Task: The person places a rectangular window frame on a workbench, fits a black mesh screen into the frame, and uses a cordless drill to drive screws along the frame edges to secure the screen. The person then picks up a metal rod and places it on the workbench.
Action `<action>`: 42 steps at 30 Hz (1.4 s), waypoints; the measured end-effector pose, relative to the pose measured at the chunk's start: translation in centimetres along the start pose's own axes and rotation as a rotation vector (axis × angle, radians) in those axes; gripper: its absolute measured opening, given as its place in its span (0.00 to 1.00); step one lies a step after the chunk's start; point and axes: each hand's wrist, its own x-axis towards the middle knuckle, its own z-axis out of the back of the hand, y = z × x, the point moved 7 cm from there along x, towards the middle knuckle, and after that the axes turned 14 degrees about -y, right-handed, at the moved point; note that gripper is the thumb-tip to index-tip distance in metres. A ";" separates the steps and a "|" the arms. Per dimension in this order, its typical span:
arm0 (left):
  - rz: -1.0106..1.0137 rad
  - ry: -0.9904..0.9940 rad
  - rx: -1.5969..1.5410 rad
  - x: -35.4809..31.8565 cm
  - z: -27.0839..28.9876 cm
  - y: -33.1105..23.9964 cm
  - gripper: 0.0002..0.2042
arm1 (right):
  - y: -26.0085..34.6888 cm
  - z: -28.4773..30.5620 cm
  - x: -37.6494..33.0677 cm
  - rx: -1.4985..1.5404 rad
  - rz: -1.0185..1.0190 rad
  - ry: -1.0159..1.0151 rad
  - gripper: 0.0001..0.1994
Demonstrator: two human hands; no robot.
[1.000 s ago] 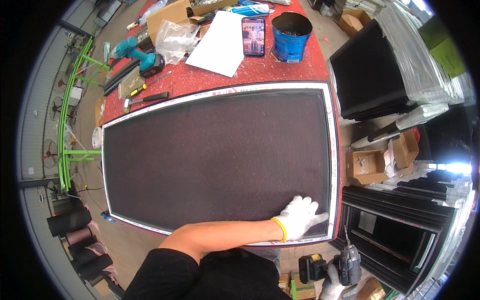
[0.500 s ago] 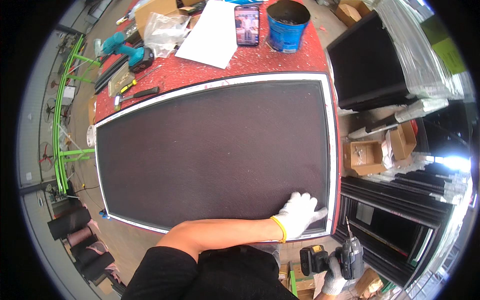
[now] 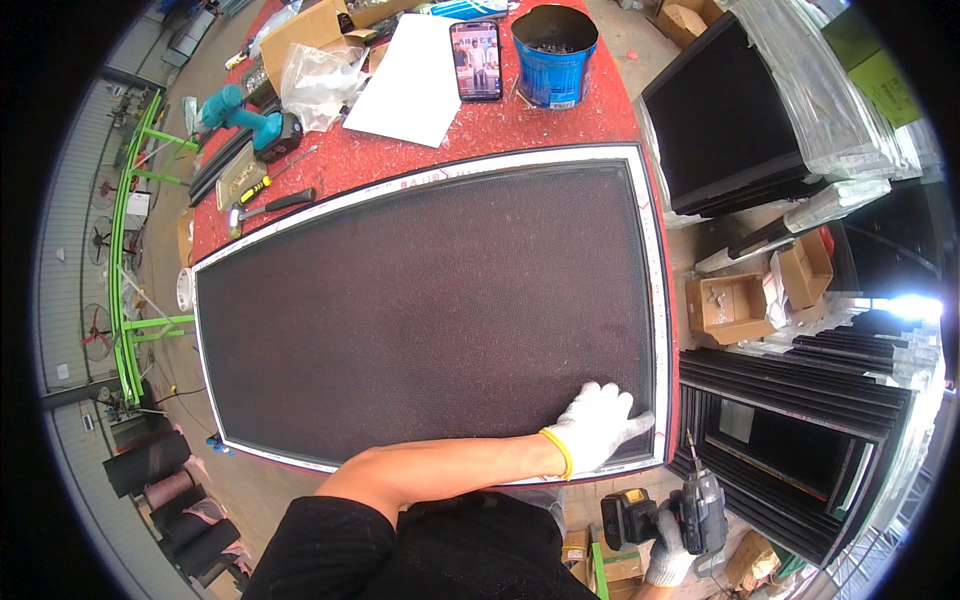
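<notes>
A large window screen with dark mesh [image 3: 420, 300] and a white-faced frame [image 3: 656, 300] lies flat on a red table. My left hand [image 3: 600, 425], in a white glove with a yellow cuff, rests on the mesh near the near right corner. Its fingers are spread, the thumb reaching toward the right side of the frame. Off the table's near right corner, my gloved right hand [image 3: 672, 552] is closed round the grip of a black cordless drill [image 3: 704, 515]. The long thin bit points away from me, apart from the frame.
Beyond the screen stand a blue tin [image 3: 555, 75], a phone [image 3: 475, 62], white paper [image 3: 408, 85] and a teal cordless drill [image 3: 250, 122]. A hammer [image 3: 275, 207] lies by the far left frame edge. Stacked black frames [image 3: 800, 430] and cardboard boxes [image 3: 728, 308] are on the right.
The view has shifted slightly, so the table and its things sit a little differently in the picture. Both hands stay nearly where they were. The phone's picture differs.
</notes>
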 end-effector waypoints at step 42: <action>0.033 0.048 0.084 0.3 1.1 0.2 0.47 | 3.6 0.8 -3.8 -0.329 0.158 0.040 0.17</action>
